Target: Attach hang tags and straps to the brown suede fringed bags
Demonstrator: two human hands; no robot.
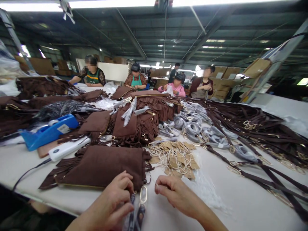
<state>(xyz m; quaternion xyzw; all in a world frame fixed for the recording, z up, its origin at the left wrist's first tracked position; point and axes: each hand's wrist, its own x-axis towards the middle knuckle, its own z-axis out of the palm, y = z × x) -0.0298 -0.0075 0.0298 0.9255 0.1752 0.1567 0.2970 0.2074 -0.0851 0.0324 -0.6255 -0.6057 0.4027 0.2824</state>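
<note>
A dark brown fringed suede bag (106, 166) lies flat in front of me, its zip edge towards me. My left hand (116, 197) is over its near right corner, fingers loosely bent and thumb apart, next to a plastic-wrapped strap. That strap has a gold clasp (143, 194) at the bag's corner, between my hands. My right hand (172, 191) is just right of the bag, thumb and forefinger pinched together. A tiny pale bit shows at the fingertips, too small to name. Beyond that hand lies a heap of brown paper tags (176, 157) with white strings.
More fringed bags (137, 122) are piled ahead. A blue tape dispenser (49, 130) and a white corded device (68, 148) stand left. Wrapped strap coils (192, 125) and long brown straps (243, 118) cover the right. Clear plastic fasteners (204, 186) lie nearby. Several people work across the table.
</note>
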